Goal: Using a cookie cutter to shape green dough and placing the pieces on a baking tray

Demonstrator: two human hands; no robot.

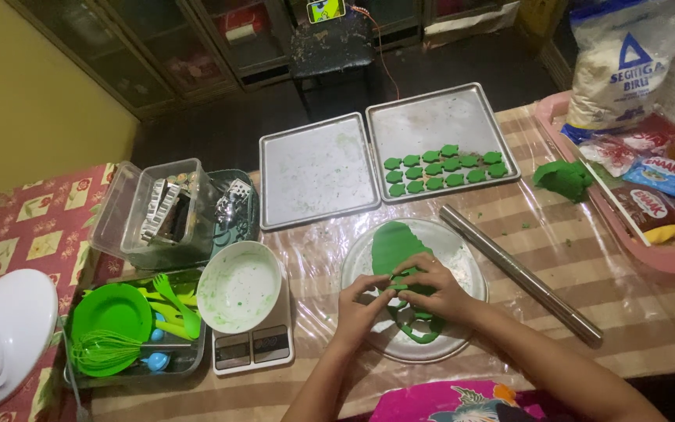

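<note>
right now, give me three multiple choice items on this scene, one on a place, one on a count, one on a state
1. Where do the cut green dough pieces lie?
A. on the right baking tray
B. in the white bowl
C. on the kitchen scale

2. How many metal baking trays are on the table?
A. one
B. two
C. four

3. What state is the left baking tray in?
A. stacked with bowls
B. covered by a cloth
C. bare of dough pieces

Answers:
1 A, the pieces sit in rows on the right baking tray.
2 B, two trays lie side by side.
3 C, only faint green smears show on it.
</note>
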